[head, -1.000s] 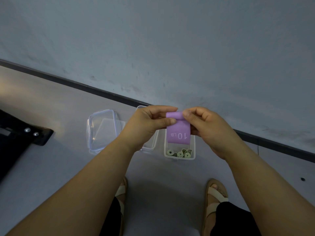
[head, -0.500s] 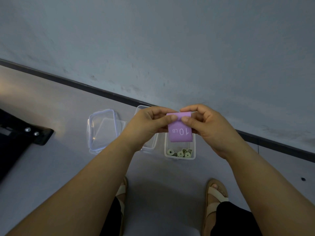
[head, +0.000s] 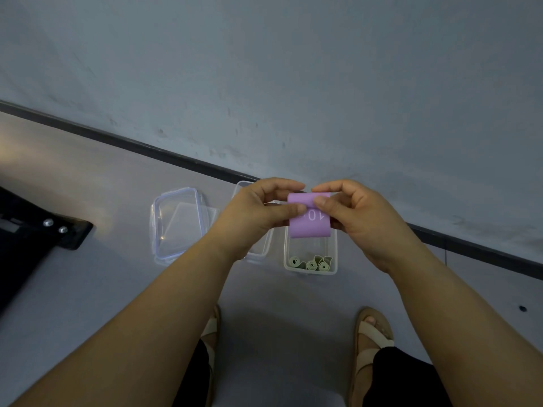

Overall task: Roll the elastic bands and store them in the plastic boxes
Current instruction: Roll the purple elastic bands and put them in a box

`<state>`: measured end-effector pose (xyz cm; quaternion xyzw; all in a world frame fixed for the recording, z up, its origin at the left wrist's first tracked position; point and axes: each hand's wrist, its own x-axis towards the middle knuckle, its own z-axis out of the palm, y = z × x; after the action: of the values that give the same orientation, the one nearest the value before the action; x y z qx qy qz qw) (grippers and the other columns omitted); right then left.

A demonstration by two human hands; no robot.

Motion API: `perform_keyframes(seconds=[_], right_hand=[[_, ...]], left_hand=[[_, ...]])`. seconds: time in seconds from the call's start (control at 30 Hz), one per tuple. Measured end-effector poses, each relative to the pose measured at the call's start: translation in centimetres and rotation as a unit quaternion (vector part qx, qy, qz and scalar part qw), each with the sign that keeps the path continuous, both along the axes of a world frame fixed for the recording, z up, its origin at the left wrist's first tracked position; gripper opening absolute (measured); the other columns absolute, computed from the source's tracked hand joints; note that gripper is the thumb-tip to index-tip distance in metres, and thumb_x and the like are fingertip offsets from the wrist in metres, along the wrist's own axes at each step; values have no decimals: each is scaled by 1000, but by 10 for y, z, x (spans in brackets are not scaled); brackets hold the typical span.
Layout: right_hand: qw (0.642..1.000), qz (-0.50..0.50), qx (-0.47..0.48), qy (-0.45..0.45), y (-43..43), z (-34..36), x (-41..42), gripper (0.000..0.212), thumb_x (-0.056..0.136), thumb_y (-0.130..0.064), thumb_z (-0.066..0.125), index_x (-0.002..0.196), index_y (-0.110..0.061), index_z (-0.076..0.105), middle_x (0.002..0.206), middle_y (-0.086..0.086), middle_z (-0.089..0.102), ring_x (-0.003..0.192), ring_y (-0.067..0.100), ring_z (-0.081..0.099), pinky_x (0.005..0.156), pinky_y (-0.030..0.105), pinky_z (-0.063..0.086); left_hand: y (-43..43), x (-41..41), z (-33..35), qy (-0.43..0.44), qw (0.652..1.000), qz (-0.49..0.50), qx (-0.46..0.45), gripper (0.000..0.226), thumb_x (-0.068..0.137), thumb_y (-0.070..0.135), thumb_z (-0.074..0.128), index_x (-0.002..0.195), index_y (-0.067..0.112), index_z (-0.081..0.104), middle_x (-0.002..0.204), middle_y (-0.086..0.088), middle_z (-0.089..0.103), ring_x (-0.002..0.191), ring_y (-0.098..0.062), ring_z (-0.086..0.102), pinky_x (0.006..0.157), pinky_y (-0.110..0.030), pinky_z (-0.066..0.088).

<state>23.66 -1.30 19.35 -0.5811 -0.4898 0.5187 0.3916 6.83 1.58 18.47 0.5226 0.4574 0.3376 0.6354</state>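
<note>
A purple elastic band printed "10" is held up in front of me, its top edge partly rolled. My left hand pinches the roll's left end between thumb and fingers. My right hand pinches the right end, thumb on the front. Directly below on the floor stands an open clear plastic box with several rolled pale green bands at its near end. A second open clear box sits to its left, mostly hidden behind my left hand.
Clear lids with blue seals lie stacked on the grey floor at the left. A black object with two screws fills the far left. A dark baseboard runs along the wall behind. My sandalled feet are below.
The purple band has been rolled further from the top: its hanging part is shorter and only the "10" still shows. Both hands stay at the roll's ends.
</note>
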Motion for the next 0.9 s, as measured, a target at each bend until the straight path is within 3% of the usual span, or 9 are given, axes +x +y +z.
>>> perform_keyframes(seconds=[0.13,0.3,0.47,0.57,0.77,0.9], right_hand=[[1000,-4,4,-2,0,-2,2,16,88,-14,62,92,-30,63,91,9,68,89,20,67,84,36,55],[1000,-1,11,-14,0,-2,1,18,87,-13,62,91,-31,63,95,5,67,92,21,65,86,37,55],[1000,-19,-16,-4,0,-2,-1,6,90,-26,56,92,-27,62,95,2,64,90,16,64,81,30,56],[999,-28,-40,4,1,-2,-1,14,93,-29,52,91,-21,63,93,2,66,81,14,66,75,28,57],[999,-25,-33,14,0,0,1,5,90,-20,58,89,-21,63,89,4,66,78,14,65,71,22,57],[1000,-13,-19,13,0,0,1,12,87,-14,61,88,-25,63,84,8,65,75,14,64,71,19,56]], left_hand=[[1,1,0,1,999,-1,-43,17,88,18,60,103,14,65,94,-3,69,80,-10,69,69,-21,56],[1,1,-1,-9,999,0,-46,12,87,12,60,97,12,67,90,-5,71,81,-14,69,74,-25,58],[1,-1,-2,-7,1000,4,-16,16,83,5,64,97,14,67,92,-6,70,81,-14,68,72,-23,57],[1,-2,-3,16,1000,3,11,21,82,3,65,97,17,67,98,-6,69,86,-14,66,74,-22,57],[1,-2,-4,5,1000,-4,4,22,82,-1,64,100,12,65,94,-3,69,78,-8,67,69,-18,55],[2,0,-5,-27,998,-4,-58,20,84,9,63,105,8,64,95,-8,70,84,-17,69,74,-25,58]])
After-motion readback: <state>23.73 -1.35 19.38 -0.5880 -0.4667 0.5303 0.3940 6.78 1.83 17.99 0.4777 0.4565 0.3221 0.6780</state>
